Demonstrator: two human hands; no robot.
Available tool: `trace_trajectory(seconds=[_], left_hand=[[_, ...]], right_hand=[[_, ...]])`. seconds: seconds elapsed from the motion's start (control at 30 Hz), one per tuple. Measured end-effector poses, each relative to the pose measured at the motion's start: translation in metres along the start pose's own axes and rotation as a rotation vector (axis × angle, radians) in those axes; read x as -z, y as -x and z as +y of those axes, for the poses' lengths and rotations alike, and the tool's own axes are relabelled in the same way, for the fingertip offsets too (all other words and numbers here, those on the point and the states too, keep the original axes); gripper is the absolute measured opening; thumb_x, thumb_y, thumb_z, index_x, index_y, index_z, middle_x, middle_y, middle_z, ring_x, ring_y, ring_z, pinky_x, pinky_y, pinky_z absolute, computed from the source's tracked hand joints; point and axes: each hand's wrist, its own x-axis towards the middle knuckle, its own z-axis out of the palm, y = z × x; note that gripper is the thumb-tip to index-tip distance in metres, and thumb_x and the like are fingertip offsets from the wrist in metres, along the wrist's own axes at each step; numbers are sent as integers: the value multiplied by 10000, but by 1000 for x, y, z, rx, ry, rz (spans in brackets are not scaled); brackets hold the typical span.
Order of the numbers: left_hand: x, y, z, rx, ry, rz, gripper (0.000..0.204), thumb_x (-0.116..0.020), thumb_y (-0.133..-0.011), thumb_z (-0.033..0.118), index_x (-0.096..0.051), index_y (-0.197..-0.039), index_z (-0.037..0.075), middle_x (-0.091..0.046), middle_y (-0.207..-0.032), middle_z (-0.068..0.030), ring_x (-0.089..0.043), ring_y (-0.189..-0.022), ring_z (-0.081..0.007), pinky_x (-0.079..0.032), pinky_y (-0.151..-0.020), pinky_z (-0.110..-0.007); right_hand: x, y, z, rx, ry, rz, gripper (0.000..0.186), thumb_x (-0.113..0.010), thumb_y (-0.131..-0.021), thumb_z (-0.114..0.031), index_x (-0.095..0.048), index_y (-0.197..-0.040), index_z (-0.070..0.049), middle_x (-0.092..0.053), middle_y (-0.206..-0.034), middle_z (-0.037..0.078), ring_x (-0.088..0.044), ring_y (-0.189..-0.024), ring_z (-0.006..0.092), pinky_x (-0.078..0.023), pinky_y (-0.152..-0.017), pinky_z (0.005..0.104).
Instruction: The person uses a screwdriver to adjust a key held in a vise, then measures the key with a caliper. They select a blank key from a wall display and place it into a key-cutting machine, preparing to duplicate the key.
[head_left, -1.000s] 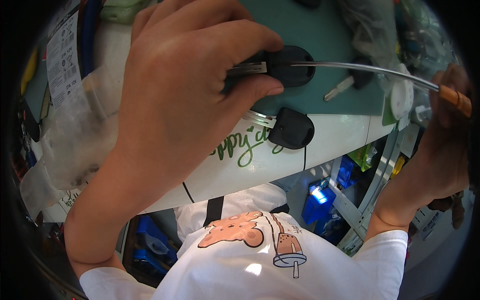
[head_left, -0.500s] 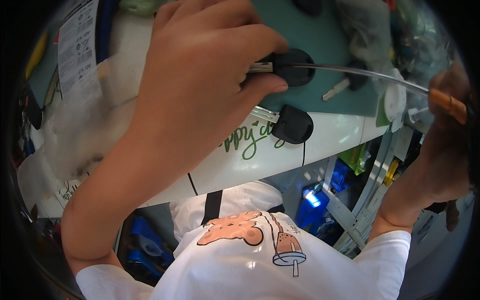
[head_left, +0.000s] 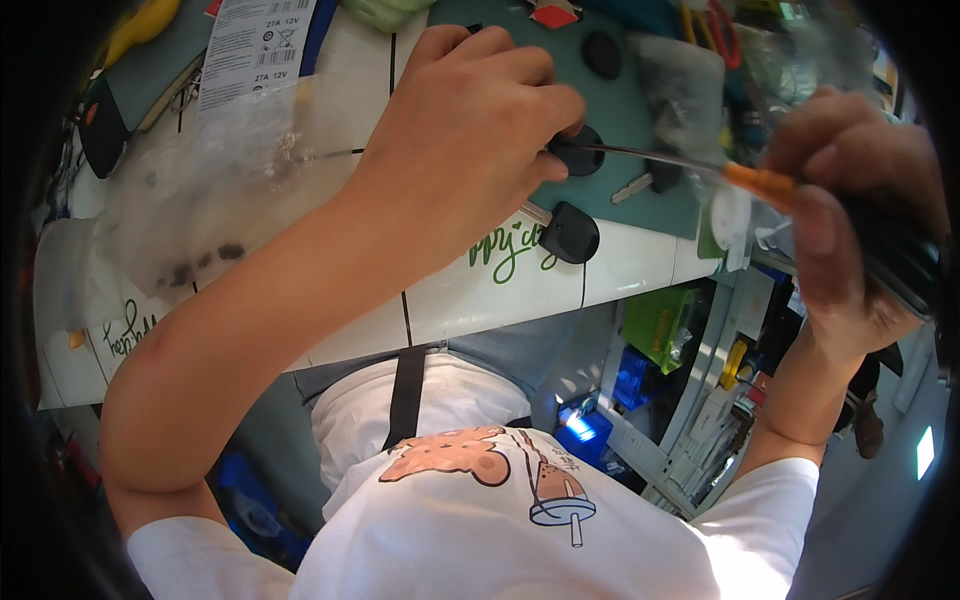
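My left hand (head_left: 470, 130) is closed on a black key head (head_left: 583, 158) at the green mat (head_left: 640, 100); much of the key is behind my fingers. My right hand (head_left: 850, 200) grips a tool with a black-and-orange handle (head_left: 755, 182); its long thin metal shaft reaches left onto the key head. Just below, a second black-headed key (head_left: 570, 233) lies at the mat's edge, its blade partly hidden by my left hand. A loose metal key blade (head_left: 630, 187) and a dark oval piece (head_left: 600, 54) lie on the mat.
The white worktop (head_left: 350, 355) carries clear plastic bags (head_left: 200, 200), a battery card (head_left: 255, 50), a yellow tool (head_left: 140, 30) and red-handled scissors (head_left: 722, 35). Below at right are shelves with green (head_left: 655, 325) and blue (head_left: 632, 378) containers.
The camera's view has shifted. My right hand has come further into view, showing the tool's black handle, and sits more to the left. My left hand still grips the key.
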Motion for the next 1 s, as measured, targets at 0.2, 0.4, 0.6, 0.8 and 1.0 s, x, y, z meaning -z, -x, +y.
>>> trace_trajectory(seconds=[0.2,0.4,0.6,0.8,1.0], left_hand=[[-6,0,-6,-37,33,48,116,-718,-674,98,-653,-766,72,-569,-757,-15,-524,-798,-205,-357,-854,-344],[-5,-4,-5,-101,-54,15,64,-694,-703,87,-644,-732,60,-562,-731,-21,-535,-762,-207,-371,-855,-348],[-6,-4,-7,-110,-20,33,125,-723,-671,102,-663,-771,58,-569,-766,-27,-535,-797,-219,-370,-864,-357],[-3,-1,-7,9,-18,-43,320,-778,-609,143,-692,-908,67,-577,-880,-35,-509,-886,-247,-364,-868,-365],[1,-3,-3,49,-45,-115,299,-776,-628,146,-695,-906,72,-586,-896,-34,-519,-910,-242,-368,-874,-361]], right_hand=[[7,-19,-11,55,125,-103,307,-741,-747,-94,-568,-988,-15,-619,-882,118,-607,-751,173,-487,-643,251],[19,-20,-24,54,280,-189,309,-744,-746,-98,-576,-994,-21,-619,-884,109,-612,-762,175,-491,-646,258],[21,-26,-40,48,386,-304,302,-737,-744,-100,-578,-989,-24,-609,-872,104,-610,-754,179,-487,-638,265],[20,-27,-41,30,415,-322,294,-731,-742,-102,-580,-984,-27,-600,-860,100,-607,-746,183,-484,-630,271],[21,-26,-41,8,429,-332,287,-724,-740,-104,-581,-978,-30,-591,-847,96,-604,-738,187,-481,-622,278]])
